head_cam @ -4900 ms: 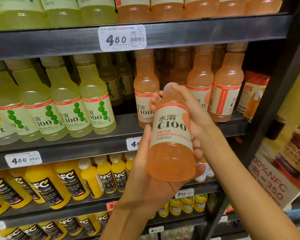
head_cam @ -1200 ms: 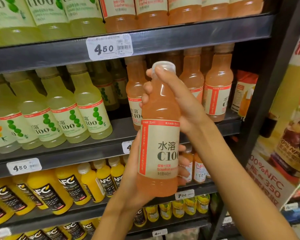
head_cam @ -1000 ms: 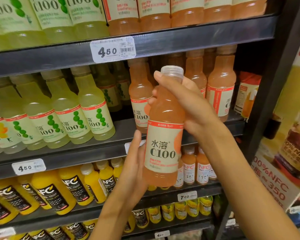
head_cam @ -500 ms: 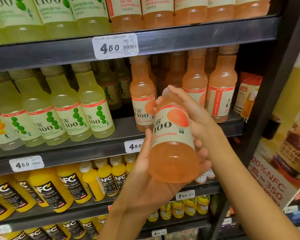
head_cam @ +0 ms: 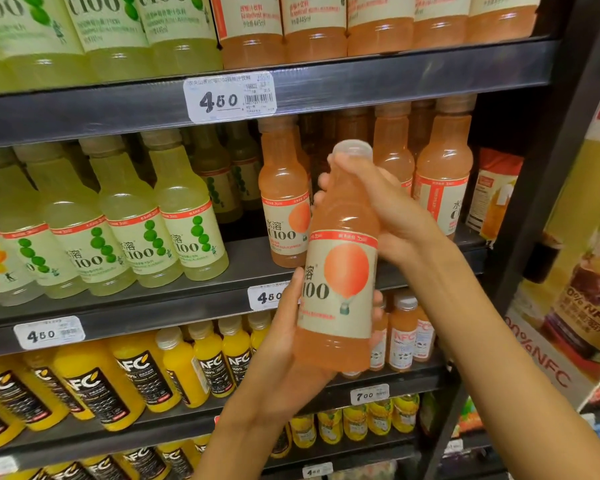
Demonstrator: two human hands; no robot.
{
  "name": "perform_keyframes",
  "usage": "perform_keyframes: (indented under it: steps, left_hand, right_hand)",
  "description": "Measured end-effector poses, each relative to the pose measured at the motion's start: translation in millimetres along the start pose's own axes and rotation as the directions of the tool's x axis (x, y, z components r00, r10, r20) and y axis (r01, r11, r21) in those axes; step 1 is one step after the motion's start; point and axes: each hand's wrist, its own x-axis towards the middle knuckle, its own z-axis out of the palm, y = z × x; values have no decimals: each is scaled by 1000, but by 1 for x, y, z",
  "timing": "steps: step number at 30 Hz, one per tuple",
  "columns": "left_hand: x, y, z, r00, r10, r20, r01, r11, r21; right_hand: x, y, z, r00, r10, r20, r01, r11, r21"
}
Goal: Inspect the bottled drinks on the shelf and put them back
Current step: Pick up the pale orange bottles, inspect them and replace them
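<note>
Holding the orange bottle (head_cam: pixel 338 268) with both hands, you have it out in front of the middle shelf (head_cam: pixel 187 299). Your right hand (head_cam: pixel 378 206) is curled around the bottle's neck, just under the clear cap (head_cam: pixel 355 150). Your left hand (head_cam: pixel 284 344) cups the bottom part, thumb on the label and fingers wrapped behind. Neither hand is free.

The bottle stands almost straight up, cap on top, leaning a tiny bit to the right. Its long way runs up and down, the same as the bottles on the shelf.

The place it goes looks like the gap behind it, between the orange shelf bottle (head_cam: pixel 284 202) on the left and the two orange bottles on the right. So the move is likely forward and a bit up, away from you. Your right hand is nearer that gap.

The bottle is see-through plastic full of cloudy orange drink. The cream label has a red stripe on top and a big orange balloon picture. I see no dents or leaks.
</note>
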Motion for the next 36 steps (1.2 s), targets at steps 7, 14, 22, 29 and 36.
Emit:
perform_keyframes:
  steps: [7,14,22,29,36]
  left_hand:
    - [4,3,-10,979,193,-70,-132,854,503]
    - [34,2,-5,913,371,-169,-223,802,554]
    - [65,1,2,778,597,-196,-253,583,772]
    - [76,-2,2,567,818,-97,-143,214,966]
    - [89,-7,-7,577,811,-95,-107,191,976]
  right_hand:
    - [-5,-6,0,954,-195,229,230,963,-140]
    - [-3,-5,-3,939,-342,-39,259,776,-576]
    - [6,-7,-5,880,-473,-44,336,686,-646]
    - [22,-3,-13,835,-551,-10,374,579,-725]
    - [34,12,-16,797,-604,26,387,477,-789]
